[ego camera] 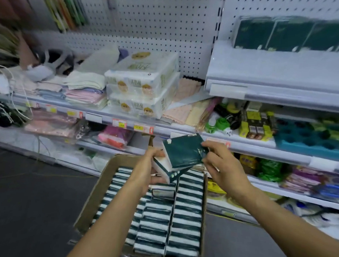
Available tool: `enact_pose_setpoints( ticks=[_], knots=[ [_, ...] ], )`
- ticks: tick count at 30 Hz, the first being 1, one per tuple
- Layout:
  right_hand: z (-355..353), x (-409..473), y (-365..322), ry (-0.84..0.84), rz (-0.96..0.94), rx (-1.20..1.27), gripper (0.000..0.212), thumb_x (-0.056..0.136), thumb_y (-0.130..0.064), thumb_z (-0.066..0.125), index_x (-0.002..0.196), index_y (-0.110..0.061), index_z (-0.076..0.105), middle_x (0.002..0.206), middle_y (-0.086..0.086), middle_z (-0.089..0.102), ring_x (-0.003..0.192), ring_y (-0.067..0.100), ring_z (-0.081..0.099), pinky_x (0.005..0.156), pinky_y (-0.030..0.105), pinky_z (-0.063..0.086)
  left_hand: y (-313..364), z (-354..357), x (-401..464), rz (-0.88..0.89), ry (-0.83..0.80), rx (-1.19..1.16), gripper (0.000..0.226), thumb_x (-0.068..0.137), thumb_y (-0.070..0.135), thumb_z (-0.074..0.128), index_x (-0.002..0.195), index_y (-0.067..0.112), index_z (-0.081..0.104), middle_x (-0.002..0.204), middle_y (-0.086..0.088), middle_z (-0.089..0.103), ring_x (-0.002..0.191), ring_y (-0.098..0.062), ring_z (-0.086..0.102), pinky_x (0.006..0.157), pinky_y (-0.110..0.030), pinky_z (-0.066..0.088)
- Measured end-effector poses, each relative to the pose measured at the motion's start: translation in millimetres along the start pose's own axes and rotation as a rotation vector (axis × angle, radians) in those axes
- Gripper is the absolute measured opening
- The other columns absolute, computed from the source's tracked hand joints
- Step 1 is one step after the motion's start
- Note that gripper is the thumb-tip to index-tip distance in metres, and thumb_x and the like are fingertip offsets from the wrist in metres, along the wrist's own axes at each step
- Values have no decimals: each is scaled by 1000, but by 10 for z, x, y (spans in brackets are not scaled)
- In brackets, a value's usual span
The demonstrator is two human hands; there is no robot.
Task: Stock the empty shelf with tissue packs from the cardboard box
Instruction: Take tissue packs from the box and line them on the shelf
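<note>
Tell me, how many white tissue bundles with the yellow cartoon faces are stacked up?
3, stacked on the middle shelf: top, middle, bottom. More may hide behind.

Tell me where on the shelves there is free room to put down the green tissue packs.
The upper right shelf is bare in front of the dark green packs standing at its back. The left shelf is crowded: folded cloths, white tissue bundles. The lower right shelves are crowded too.

Blurred price tags (pixel 119 124), print unreadable.

Two hands (pixel 150 172), two held tissue packs (pixel 183 152), one cardboard box (pixel 93 198).
</note>
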State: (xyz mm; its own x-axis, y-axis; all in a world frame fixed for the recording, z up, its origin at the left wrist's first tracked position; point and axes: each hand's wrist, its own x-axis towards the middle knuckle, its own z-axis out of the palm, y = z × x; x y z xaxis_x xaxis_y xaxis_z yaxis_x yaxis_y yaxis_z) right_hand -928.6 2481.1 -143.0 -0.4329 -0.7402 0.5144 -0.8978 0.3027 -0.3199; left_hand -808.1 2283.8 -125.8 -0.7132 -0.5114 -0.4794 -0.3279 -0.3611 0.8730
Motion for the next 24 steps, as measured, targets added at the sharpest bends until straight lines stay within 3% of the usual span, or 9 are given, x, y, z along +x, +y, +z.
enact_pose_setpoints(
  ticks=[2, 3, 5, 7, 9, 11, 14, 18, 24],
  knots=[
    [-223, -25, 23, 26, -26, -23, 11, 92, -12, 57, 85, -3, 54, 131, 18, 51, 104, 27, 56, 73, 27, 45, 154, 194, -81, 41, -64, 41, 41, 91, 56, 57, 104, 18, 67, 85, -11, 74, 75, -31, 70, 61, -40, 59],
    [-345, -50, 55, 31, -27, -7, 8, 90, -10, 62, 91, -5, 56, 135, 15, 47, 108, 27, 56, 78, 27, 46, 223, 310, -126, 84, -92, 72, 41, 87, 54, 63, 107, 18, 67, 79, -9, 73, 69, -30, 69, 64, -42, 60],
    [-488, -79, 84, 13, 77, 100, 37, 83, -18, 75, 113, -15, 53, 143, 4, 37, 126, 20, 48, 93, 26, 45, 319, 471, -171, 166, -117, 89, 36, 86, 43, 69, 107, 13, 66, 69, -6, 70, 55, -26, 64, 70, -47, 60],
    [-708, -115, 92, 61, 384, 333, 78, 74, -41, 81, 137, -25, 38, 145, -11, 32, 132, 3, 37, 101, 20, 40, 424, 727, -246, 223, -123, 77, 31, 87, 39, 70, 100, 11, 64, 69, -3, 70, 54, -24, 65, 72, -49, 60],
    [-942, -103, 103, 134, 755, 644, 94, 66, -60, 76, 143, -25, 35, 137, -14, 44, 121, -1, 44, 98, 24, 41, 509, 1015, -303, 288, -139, 54, 26, 87, 37, 69, 91, 12, 61, 77, -8, 71, 65, -26, 69, 73, -46, 61],
    [-1187, -95, 181, 141, 963, 894, 68, 73, -59, 68, 127, -19, 56, 118, -11, 61, 102, -1, 55, 91, 30, 42, 572, 1348, -356, 370, -179, 26, 20, 89, 33, 69, 86, 16, 60, 88, -12, 70, 81, -30, 71, 74, -43, 60],
    [-1507, -111, 344, 247, 1015, 1044, 29, 82, -41, 70, 100, -18, 68, 101, -9, 70, 95, 6, 62, 87, 33, 46, 647, 1854, -461, 483, -205, 67, 13, 87, 29, 71, 85, 19, 62, 91, -14, 68, 84, -28, 72, 76, -43, 60],
    [-1983, -117, 679, 441, 983, 1141, 18, 84, -22, 73, 100, -15, 68, 92, -3, 74, 87, 14, 67, 75, 29, 51, 735, 2473, -565, 564, -194, 143, 15, 86, 37, 73, 88, 26, 63, 96, -14, 69, 90, -31, 71, 82, -52, 59],
    [-2860, -142, 1367, 634, 941, 1065, 23, 86, -15, 70, 105, -10, 60, 106, 9, 70, 94, 23, 68, 82, 36, 58, 947, 3226, -576, 620, -95, 180, 15, 91, 47, 63, 100, 36, 63, 101, -4, 61, 96, -25, 62, 89, -48, 54]
  ],
)
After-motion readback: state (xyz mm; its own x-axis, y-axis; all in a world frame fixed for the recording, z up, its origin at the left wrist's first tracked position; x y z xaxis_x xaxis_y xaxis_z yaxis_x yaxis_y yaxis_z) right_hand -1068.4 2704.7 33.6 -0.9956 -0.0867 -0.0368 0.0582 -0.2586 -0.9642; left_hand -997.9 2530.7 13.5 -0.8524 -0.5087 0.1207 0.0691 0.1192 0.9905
